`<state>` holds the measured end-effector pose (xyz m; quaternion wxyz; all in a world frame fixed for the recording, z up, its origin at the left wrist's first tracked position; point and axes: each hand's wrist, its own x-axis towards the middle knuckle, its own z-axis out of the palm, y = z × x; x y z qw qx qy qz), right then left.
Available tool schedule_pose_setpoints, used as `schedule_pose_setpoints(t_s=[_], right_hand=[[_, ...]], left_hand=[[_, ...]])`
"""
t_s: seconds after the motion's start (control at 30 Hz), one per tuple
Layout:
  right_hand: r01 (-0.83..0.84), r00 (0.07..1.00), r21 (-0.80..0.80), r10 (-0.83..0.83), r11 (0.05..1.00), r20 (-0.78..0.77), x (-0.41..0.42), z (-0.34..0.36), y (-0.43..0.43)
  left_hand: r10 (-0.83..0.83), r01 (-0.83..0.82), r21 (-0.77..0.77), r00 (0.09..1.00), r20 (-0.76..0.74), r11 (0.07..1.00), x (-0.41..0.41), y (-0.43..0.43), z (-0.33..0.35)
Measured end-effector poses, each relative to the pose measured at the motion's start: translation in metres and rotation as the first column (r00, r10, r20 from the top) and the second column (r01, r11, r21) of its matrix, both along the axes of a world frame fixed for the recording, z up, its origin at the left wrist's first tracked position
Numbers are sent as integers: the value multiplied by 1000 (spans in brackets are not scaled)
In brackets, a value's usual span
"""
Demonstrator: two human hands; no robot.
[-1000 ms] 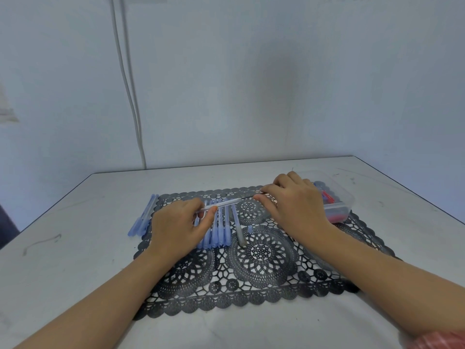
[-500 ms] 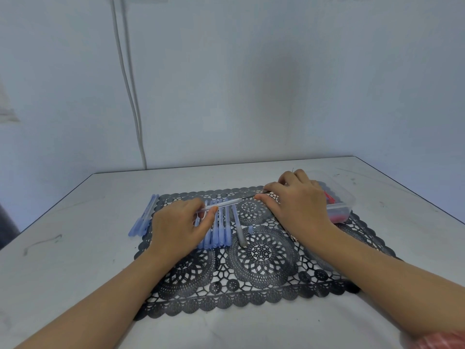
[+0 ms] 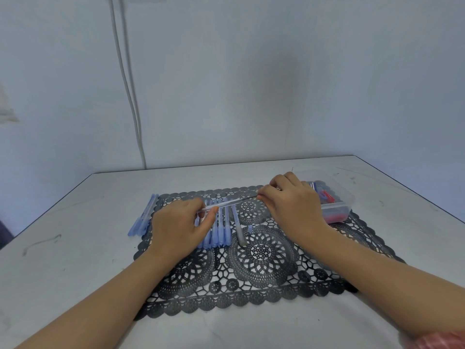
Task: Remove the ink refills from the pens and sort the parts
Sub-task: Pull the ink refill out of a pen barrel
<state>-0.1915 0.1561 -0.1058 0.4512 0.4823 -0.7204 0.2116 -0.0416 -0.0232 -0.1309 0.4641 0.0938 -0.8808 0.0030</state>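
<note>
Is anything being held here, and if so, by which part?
Yes, one clear pen. The left hand pinches its left end, and the right hand pinches the opposite end.

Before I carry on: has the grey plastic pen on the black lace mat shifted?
No. The grey plastic pen stays put: its near end still meets the central rosette's rim on the black lace mat.

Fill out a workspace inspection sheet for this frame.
Surface: pale table with black lace mat.
Job's things: clear pen held above mat; blue pens in a row and grey pen on mat; more blue parts off its left edge; clear container with red and blue pieces.
Clutter: nothing seen.
Hands: left hand grips the clear pen; right hand pinches its other end.
Cables: white cable down the wall.
Surroundings: plain wall.
</note>
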Motion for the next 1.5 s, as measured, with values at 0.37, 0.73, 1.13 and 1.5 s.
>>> schedule_pose_setpoints(t_s=[0.37, 0.73, 1.13, 1.5], right_hand=[[-168, 984, 54, 165, 984, 62, 6, -3, -2], [-326, 719, -161, 355, 931, 597, 21, 7, -2], [-263, 403, -315, 400, 912, 823, 27, 15, 0], [-372, 674, 322, 14, 870, 739, 22, -1, -3]], left_hand=[[-13, 13, -5, 1000, -14, 1000, -1, 1, -1], [-8, 7, -83, 1000, -13, 997, -1, 7, 0], [-5, 6, -66, 1000, 3, 998, -1, 9, 0], [43, -43, -6, 999, 14, 999, -2, -1, -2]])
